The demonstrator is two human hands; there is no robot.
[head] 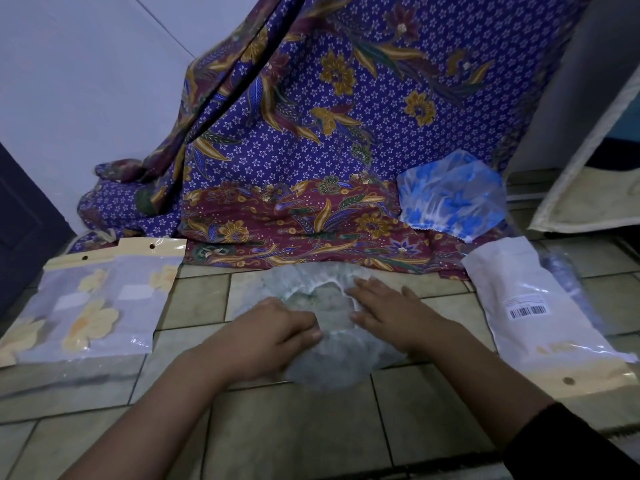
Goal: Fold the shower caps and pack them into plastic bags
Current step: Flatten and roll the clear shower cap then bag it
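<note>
"Clear shower cap [332,306], flat on the floor tiles [294,427]: why both hands?" asks the student.

"The right hand [391,317] lies flat to pin it; the left hand [277,337], set apart, seems to pinch its edge for folding," the tutor replies. "Blur hides the elastic rim. The blue-flowered cap [450,199] waits behind; the white bag [530,306] is cut off at right."
</note>
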